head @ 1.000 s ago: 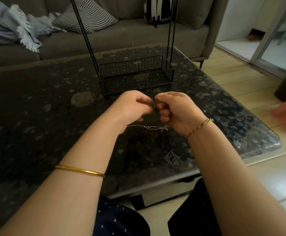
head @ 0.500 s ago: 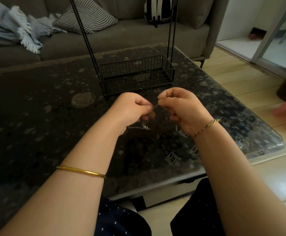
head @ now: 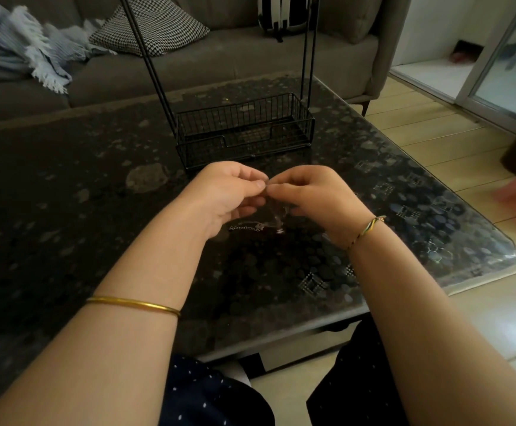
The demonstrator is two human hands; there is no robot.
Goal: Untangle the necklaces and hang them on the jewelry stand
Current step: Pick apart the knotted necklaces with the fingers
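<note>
Step in hand: untangling, judged to be at an early stage. The left hand [head: 229, 192] and right hand [head: 309, 195] meet fingertip to fingertip above the tabletop [head: 66, 195], just in front of the jewelry stand [head: 244, 130]. The fingers [head: 252, 181] of both hands are curled and closed narrowly, pinching a fine silver necklace chain [head: 247, 228] between them. A short length of it trails below the left palm, with a small blurred cluster beside it. Whether that length rests on the surface cannot be told, nor how many chains are involved. The stand's wire basket base and two uprights are visible, but the hanging bar is out of frame. The next move probably calls for drawing the pinched strands apart gently, since a thin chain can tighten into a knot, then lifting the freed piece up to the bar. The surface is dark, mottled stone under glass. Behind it are a grey sofa [head: 250, 56] with a checked cushion [head: 152, 26], a pale fringed blanket [head: 14, 47] and a striped bag [head: 281, 13]. To the right are a light tiled floor [head: 435, 142] and a glass door [head: 508, 56].
</note>
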